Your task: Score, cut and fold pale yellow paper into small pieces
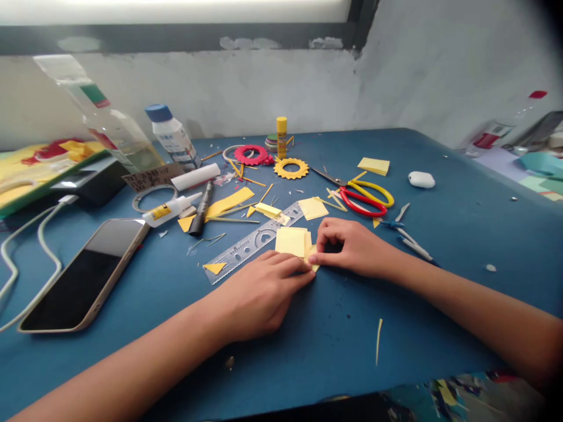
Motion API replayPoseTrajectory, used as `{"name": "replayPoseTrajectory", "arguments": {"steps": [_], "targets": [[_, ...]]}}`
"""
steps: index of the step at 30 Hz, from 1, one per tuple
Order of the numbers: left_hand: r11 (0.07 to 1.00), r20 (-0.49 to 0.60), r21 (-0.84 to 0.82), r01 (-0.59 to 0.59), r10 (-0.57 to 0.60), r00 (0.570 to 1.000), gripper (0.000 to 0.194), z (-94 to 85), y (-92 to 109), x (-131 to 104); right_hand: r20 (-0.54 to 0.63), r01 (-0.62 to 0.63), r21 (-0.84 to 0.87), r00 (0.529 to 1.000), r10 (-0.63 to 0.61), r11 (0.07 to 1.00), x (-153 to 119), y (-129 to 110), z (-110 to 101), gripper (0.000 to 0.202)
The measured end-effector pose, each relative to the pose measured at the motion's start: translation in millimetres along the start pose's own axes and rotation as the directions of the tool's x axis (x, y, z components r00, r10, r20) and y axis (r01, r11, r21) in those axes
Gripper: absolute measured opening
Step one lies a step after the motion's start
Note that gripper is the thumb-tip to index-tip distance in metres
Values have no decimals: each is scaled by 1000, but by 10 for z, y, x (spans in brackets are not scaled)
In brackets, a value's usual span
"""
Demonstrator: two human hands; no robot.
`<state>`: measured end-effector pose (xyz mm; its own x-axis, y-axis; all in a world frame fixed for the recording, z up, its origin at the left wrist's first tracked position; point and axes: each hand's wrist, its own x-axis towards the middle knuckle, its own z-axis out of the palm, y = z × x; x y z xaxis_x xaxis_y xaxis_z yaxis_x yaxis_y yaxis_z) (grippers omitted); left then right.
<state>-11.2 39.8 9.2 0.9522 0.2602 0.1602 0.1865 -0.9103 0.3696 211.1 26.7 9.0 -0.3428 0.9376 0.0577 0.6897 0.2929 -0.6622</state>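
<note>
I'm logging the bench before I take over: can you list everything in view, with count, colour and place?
folded paper piece: 1, pale yellow, table centre, under both hands
ruler: 1, clear grey, left of the paper
scissors: 1, yellow and red handles, right of centre
paper rings: 2, one yellow, one red, far centre
glue stick: 1, yellow, upright, far centre
marker: 1, black, left of centre
phone: 1, dark screen, near left
bottle: 1, white with blue cap, far left
table: 1, blue
left hand: 1, fingertips pressing the paper
right hand: 1, pinching the paper's right edge
</note>
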Motion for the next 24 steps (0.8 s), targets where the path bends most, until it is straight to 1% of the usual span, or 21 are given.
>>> {"name": "replayPoseTrajectory", "arguments": {"steps": [5,8,13,17,21,23,24], "targets": [[997,-35,76,-1,4,999,42,59,56,-4,25,8,-15,1000,-8,1000,-6,36,-54,17],[998,-54,68,12,-8,999,41,59,87,-2,37,18,6,999,-18,1000,-9,58,-68,17],[998,-16,35,50,-50,999,42,38,108,17,32,11,3,999,-11,1000,-9,58,-60,18],[997,22,65,50,-51,998,48,29,103,25,36,6,0,999,-6,1000,2,54,-48,19],[995,22,94,45,-47,999,49,37,100,34,34,4,-3,999,-3,1000,18,74,-46,19],[994,10,99,56,-58,998,48,41,110,41,5,35,-24,999,-35,999,-4,80,-50,18],[993,3,102,63,-63,998,47,43,117,46,-16,74,-47,997,-75,996,-28,78,-52,16]]}}
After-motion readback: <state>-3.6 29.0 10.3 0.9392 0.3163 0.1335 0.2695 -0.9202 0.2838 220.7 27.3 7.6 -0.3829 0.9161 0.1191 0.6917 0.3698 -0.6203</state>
